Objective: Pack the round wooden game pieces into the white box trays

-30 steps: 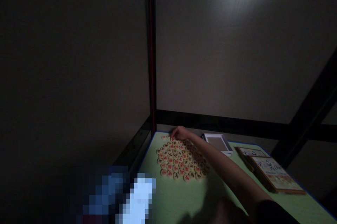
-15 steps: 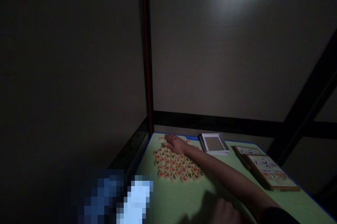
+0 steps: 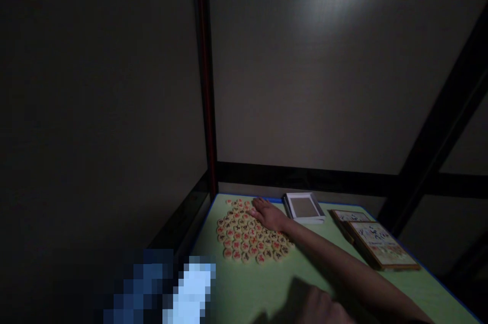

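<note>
Several round cream chess pieces [image 3: 244, 243] with red and black characters lie packed flat in a cluster on the green table [image 3: 247, 288]. My right hand [image 3: 269, 214] reaches out over the cluster's far right part, fingers stretched flat on the pieces. My left hand [image 3: 320, 308] sits low at the bottom edge, near the table's front. It is dim and blurred, and its fingers do not show clearly.
A white square box [image 3: 304, 207] stands right of my right hand at the back. Flat illustrated boards [image 3: 375, 244] lie at the right. Dark walls and a black frame post [image 3: 204, 80] close in the table's back and left.
My right hand has come back from the far corner of the cluster toward its right side and now lies flat on the pieces. The view has shifted slightly.
</note>
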Demonstrator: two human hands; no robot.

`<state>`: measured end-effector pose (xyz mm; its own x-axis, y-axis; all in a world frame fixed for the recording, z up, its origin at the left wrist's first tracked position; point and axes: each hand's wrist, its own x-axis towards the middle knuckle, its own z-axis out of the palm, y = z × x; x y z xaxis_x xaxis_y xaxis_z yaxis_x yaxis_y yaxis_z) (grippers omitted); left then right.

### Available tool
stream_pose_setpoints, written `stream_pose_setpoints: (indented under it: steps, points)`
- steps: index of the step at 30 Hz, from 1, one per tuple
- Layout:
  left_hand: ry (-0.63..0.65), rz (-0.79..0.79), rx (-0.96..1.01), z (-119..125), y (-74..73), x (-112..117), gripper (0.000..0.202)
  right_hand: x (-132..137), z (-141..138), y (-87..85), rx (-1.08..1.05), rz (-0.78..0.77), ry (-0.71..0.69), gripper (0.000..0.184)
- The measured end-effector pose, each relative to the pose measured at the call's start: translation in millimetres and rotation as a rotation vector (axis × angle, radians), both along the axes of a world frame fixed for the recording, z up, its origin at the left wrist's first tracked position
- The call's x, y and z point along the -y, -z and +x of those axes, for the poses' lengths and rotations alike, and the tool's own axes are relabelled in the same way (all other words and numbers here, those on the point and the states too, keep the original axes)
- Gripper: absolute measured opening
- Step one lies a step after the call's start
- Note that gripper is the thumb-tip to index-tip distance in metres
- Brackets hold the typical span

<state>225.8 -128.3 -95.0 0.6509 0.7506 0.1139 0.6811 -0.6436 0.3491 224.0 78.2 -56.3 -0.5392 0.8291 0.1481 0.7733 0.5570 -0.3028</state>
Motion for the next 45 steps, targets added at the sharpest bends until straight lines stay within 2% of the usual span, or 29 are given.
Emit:
stream_pose_setpoints:
  steps: [3,6,10,15,17,20,23,26,29,32,35,39,42,45]
  points:
    - [0.018,0.006,-0.092,-9,-13.5,2,0.024,6,6,-3.2,-0.075,0.013,-0.056,0.068]
    - [0.058,-0.023,-0.181,-16,-21.7,3,0.041,14,19,-5.6,-0.099,0.023,0.003,0.068]
    - [0.062,0.036,-0.169,-17,-17.1,4,0.043,30,31,1.2,-0.040,0.015,0.051,0.072]
    - [0.038,0.081,-0.175,-14,-5.6,5,0.039,41,17,8.6,-0.107,0.021,0.044,0.065]
    - [0.034,0.066,-0.152,-17,-6.8,6,0.036,41,11,5.1,-0.157,0.027,0.030,0.061]
    - [0.012,0.065,-0.083,-26,-17.5,5,0.033,41,15,-8.6,-0.199,0.071,0.005,0.051]
    - [0.013,0.124,-0.005,-41,-35.1,-3,0.034,43,47,-26.9,-0.150,0.163,0.044,0.038]
    - [0.021,0.205,0.007,-64,-48.4,-21,0.032,51,99,-39.9,0.044,0.222,0.056,0.029]
    - [-0.004,0.252,0.049,-85,-50.4,-40,0.043,61,143,-43.5,0.116,0.256,0.026,0.025]
    - [-0.054,0.180,0.010,-96,-46.8,-51,0.047,67,163,-38.7,0.059,0.237,0.027,0.021]
    - [-0.080,0.134,-0.002,-98,-45.8,-54,0.050,67,163,-30.3,-0.074,0.194,0.074,0.021]
    - [-0.124,0.126,-0.024,-97,-47.5,-54,0.053,60,153,-25.6,-0.151,0.143,0.213,0.017]
    - [-0.158,0.152,-0.040,-98,-46.7,-56,0.053,60,147,-30.7,-0.178,0.189,0.312,0.018]
    - [-0.172,0.160,-0.043,-98,-45.5,-56,0.052,77,145,-37.6,-0.243,0.284,0.340,0.021]
